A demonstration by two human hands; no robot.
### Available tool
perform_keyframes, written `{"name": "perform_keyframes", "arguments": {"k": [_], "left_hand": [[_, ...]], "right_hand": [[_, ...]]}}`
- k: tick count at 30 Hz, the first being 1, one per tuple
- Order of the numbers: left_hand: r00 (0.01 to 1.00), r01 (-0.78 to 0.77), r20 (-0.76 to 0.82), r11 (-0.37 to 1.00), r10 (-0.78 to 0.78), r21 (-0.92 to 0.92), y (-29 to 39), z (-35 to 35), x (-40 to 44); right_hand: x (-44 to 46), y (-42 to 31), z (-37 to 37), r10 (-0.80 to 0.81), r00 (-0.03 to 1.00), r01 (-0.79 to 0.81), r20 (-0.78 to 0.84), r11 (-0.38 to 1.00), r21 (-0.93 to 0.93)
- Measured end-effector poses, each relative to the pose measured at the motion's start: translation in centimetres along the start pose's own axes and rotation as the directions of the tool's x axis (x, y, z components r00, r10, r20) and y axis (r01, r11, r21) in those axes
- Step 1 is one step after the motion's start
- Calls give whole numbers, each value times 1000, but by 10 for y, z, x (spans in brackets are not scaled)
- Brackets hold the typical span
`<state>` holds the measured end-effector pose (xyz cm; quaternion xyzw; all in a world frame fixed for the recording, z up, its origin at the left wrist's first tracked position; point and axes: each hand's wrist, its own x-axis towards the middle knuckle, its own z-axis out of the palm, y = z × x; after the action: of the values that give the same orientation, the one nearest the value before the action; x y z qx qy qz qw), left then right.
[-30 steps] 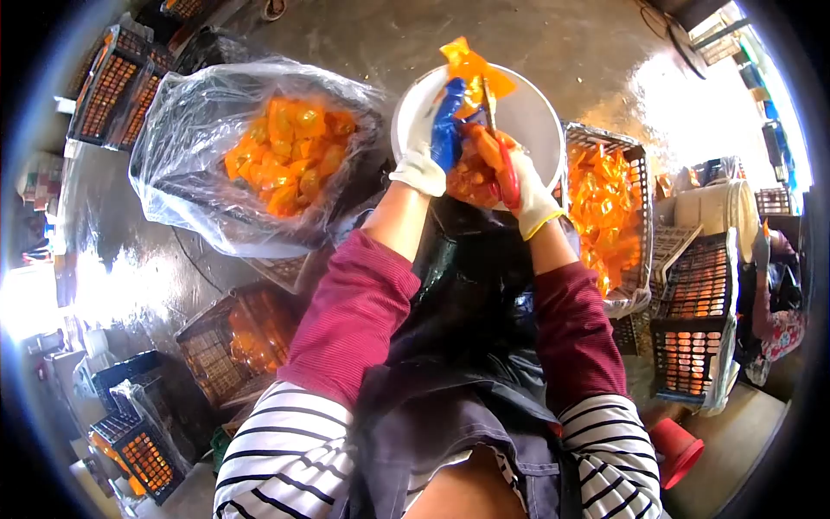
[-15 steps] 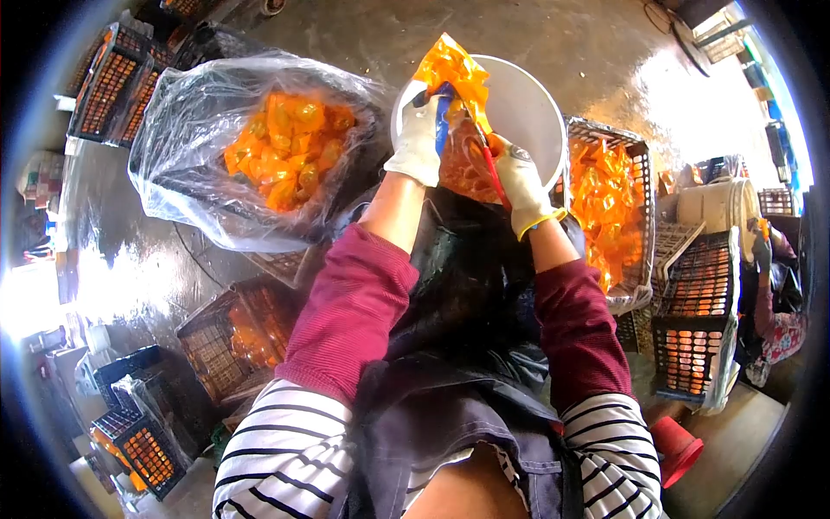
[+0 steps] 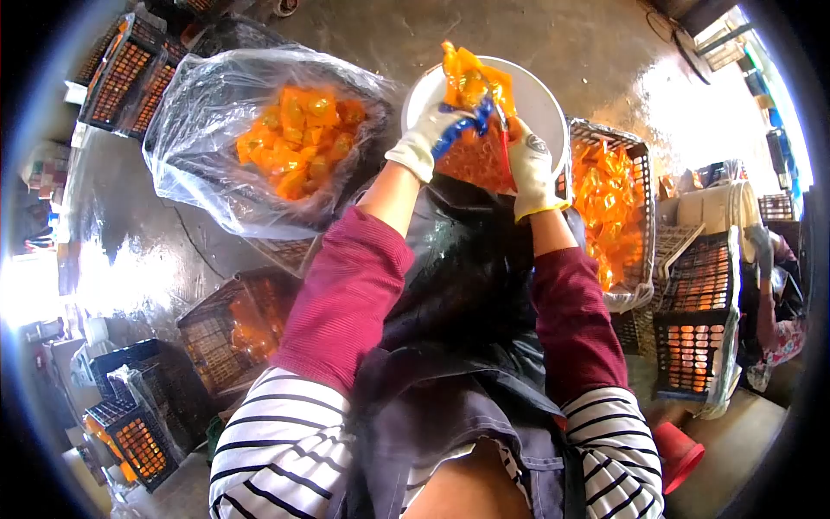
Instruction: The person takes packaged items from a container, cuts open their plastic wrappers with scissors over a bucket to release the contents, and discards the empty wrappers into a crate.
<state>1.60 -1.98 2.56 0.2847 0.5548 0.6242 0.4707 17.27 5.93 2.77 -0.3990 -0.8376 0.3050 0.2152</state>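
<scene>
My left hand (image 3: pixel 432 140), in a white glove with a blue palm, is closed on an orange plastic packet (image 3: pixel 475 80) with something rounded inside. My right hand (image 3: pixel 533 164), in a white glove with a yellow cuff, grips a slim red-handled tool (image 3: pixel 506 154); its kind is hard to tell. The tool's front end is close to the packet's lower side. Both hands are over a white bucket (image 3: pixel 550 95) with translucent reddish pieces inside. To the left, a clear plastic liner (image 3: pixel 194 130) holds a heap of orange packets (image 3: pixel 294 143).
At right stands a crate (image 3: pixel 641 173) of orange packets (image 3: pixel 601 216), beside stacked black crates (image 3: pixel 696 324). A red bucket (image 3: pixel 679 454) is at lower right. More crates (image 3: pixel 229 333) stand at left. Another person's arm (image 3: pixel 765 285) shows at the far right.
My left hand has turned so its blue palm shows, and the packet hangs lower over the bucket. My right hand has shifted slightly, the red tool now more upright.
</scene>
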Motion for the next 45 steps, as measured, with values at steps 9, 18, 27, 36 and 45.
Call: {"name": "perform_keyframes", "arguments": {"k": [9,18,27,36,45], "left_hand": [[992,-44,36,595,122,-802,22,-25,-31],[970,-238,-125,693,210,-681,42,-26,-47],[842,-221,-536,870,-58,-442,32,-95,-83],[485,244,-841,886,240,394,-22,-258,-86],[942,315,-329,-493,62,811,-44,-254,24]], "right_hand": [[3,40,-7,262,965,7,-32,97,995],[1,81,-32,313,943,52,113,-475,878],[5,50,-41,213,946,-183,243,-268,946],[22,33,-27,145,928,-316,344,-190,930],[40,-5,-23,254,860,-477,442,94,874]]}}
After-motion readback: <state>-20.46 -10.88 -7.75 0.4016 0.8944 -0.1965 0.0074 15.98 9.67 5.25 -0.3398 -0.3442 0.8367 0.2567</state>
